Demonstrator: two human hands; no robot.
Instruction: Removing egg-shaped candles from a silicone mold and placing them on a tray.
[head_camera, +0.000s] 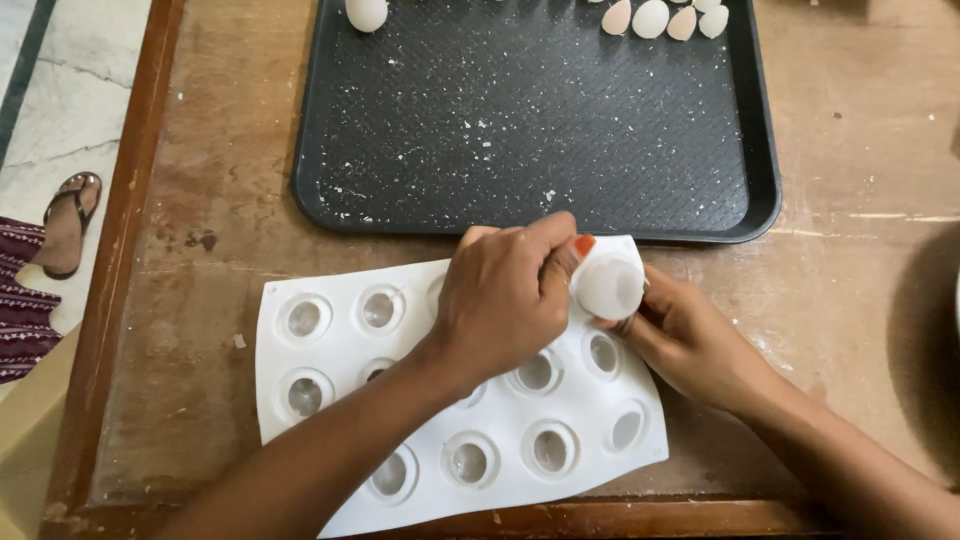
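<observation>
While closed on mould (330, 400): both hands' grip.

The white, flexible silicone mould sheet (330, 400) near the front edge of the worn brown wooden table (200, 280) looks smooth and matt, with its round cavities faintly glossy inside. At its far right corner one mould cup (610, 287), pinched between the left hand (505, 300) and right hand (690, 340), bulges softly. The table is scratched, stained and dull. The black plastic tray (520, 130) along the far edge has a fine ribbed texture dusted with white crumbs. The pale egg-shaped shells (650, 18) on it look chalky and matt.
</observation>
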